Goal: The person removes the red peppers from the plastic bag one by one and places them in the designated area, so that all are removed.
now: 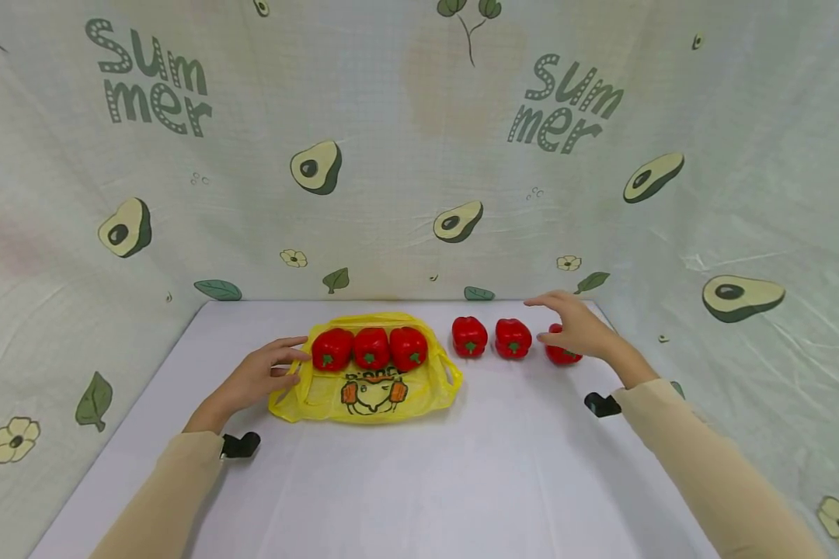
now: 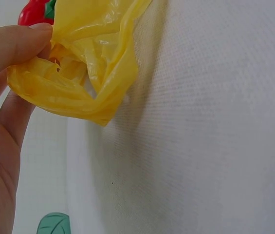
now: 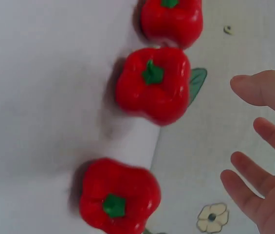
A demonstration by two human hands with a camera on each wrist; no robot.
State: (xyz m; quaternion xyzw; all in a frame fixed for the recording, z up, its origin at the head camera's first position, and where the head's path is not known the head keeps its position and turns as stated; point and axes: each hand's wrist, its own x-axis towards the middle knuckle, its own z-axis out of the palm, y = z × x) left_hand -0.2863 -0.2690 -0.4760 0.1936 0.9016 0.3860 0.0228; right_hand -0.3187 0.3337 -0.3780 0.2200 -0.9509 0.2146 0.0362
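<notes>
A yellow plastic bag (image 1: 429, 392) with a printed cartoon face lies flat on the table. Three red bell peppers with green stems rest in a row on it: a left one (image 1: 332, 349), a middle one (image 1: 370, 347) and a right one (image 1: 408, 347). My left hand (image 1: 255, 378) pinches the bag's left edge between thumb and fingers; the crumpled plastic (image 2: 103, 53) fills that grip in the left wrist view. My right hand (image 1: 576, 326), fingers spread and holding nothing, hovers over the rightmost pepper (image 1: 562, 355), partly covering it in the head view.
Two more bell peppers, one (image 1: 469, 336) beside the bag and another (image 1: 513, 338) to its right, stand in line with the rightmost one. A pale curtain (image 1: 391, 256) printed with avocados and leaves rises along the back and sides of the white table (image 1: 405, 489).
</notes>
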